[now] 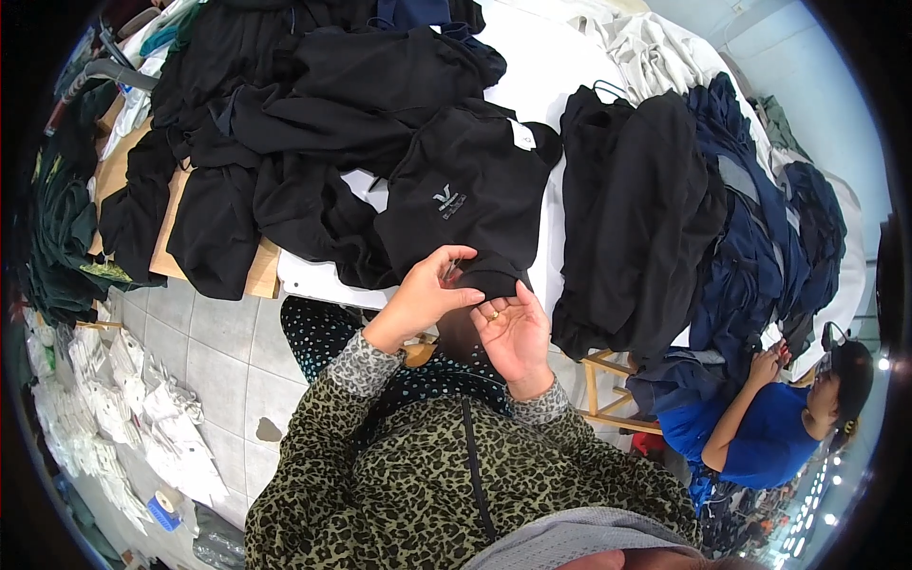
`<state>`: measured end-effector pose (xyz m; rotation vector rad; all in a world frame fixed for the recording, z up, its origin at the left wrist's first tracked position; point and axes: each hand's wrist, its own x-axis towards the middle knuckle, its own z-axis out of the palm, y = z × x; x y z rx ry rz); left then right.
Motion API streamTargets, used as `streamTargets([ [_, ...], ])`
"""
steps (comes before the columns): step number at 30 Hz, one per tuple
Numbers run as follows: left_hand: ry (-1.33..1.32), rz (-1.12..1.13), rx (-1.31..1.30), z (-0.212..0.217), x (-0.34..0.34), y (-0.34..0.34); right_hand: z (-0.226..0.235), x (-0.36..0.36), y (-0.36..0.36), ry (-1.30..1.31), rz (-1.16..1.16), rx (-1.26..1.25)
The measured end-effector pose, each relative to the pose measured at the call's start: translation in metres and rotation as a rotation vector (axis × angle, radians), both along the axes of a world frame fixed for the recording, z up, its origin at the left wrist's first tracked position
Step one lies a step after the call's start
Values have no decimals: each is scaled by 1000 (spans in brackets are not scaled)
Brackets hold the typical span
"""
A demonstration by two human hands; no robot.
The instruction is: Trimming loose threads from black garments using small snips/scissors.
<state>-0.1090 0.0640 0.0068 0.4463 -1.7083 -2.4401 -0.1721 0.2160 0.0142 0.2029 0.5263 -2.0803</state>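
Note:
A black garment (475,190) lies on the white table in front of me, with a small pale print on it and a white tag (522,135) at its far end. Its near edge is raised and folded between my hands. My left hand (426,296) is closed on this edge, thumb and forefinger together; a small greyish thing may be within its fingers, too hidden to name. Palm up, my right hand (515,332) pinches the same cloth from the right, its fingers curled under the edge. A ring is on one finger.
Heaped black garments (351,85) cover the table's left side. To the right lie a black pile (632,209) and navy garments (741,218). At the far right a person in blue (760,427) handles cloth. White pieces (123,380) lie low on the left.

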Motion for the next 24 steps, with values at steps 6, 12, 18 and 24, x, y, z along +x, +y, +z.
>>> streamTargets([
  [6,-104,-65,63,10,6,-13,12,2,-6,7,-74,211],
  [12,-114,-141,116,16,10,-14,19,-3,-2,255,-140,417],
  [18,-219,23,187,6,2,-9,11,3,3,515,-225,376],
  [24,-169,80,115,-2,-10,2,17,5,1,493,-121,348],
])
